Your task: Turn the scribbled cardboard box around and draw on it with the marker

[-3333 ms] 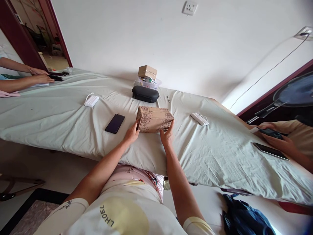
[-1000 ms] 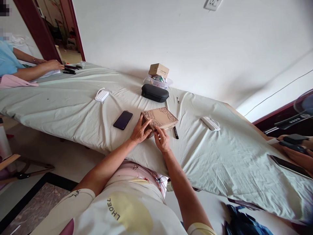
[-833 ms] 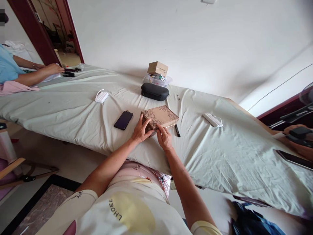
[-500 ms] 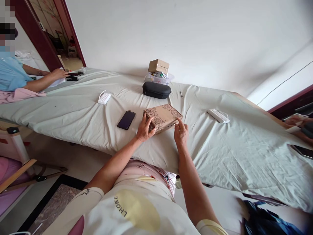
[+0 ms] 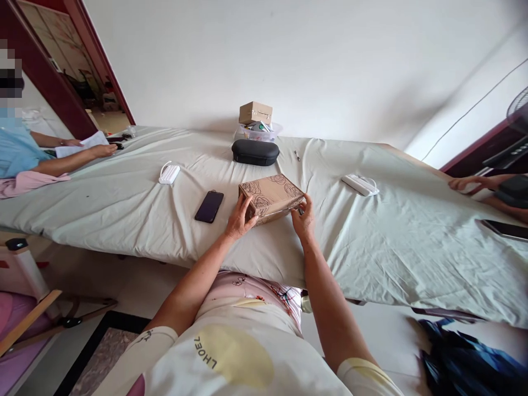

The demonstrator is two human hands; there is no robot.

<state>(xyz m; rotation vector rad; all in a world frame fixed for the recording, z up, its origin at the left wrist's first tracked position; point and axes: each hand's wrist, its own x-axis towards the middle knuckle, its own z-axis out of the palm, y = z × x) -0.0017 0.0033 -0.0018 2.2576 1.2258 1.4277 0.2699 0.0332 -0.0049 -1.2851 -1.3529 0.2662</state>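
Observation:
A brown cardboard box (image 5: 273,193) printed with dark swirling line drawings rests on the cloth-covered table near its front edge. Its lid looks closed, with a thin gap along the front side. My left hand (image 5: 240,219) grips the box's left front corner, thumb in front and fingers on the side. At the right front corner, my right hand (image 5: 303,218) holds the lid's edge between thumb and fingers. Just left of the box lies a dark smartphone (image 5: 209,207). Behind the box sits a black zip case (image 5: 255,152).
A white power bank (image 5: 169,174) lies left and another white power bank (image 5: 360,185) right. At the wall, a clear plastic tub (image 5: 258,132) carries a small carton (image 5: 256,113). A co-worker's hand (image 5: 103,151) holds paper at far left; another person's hand (image 5: 466,183) is at far right.
My view has shifted slightly. My right fingers have moved from the lid's top to its front right edge. The co-worker on the left has lifted the paper.

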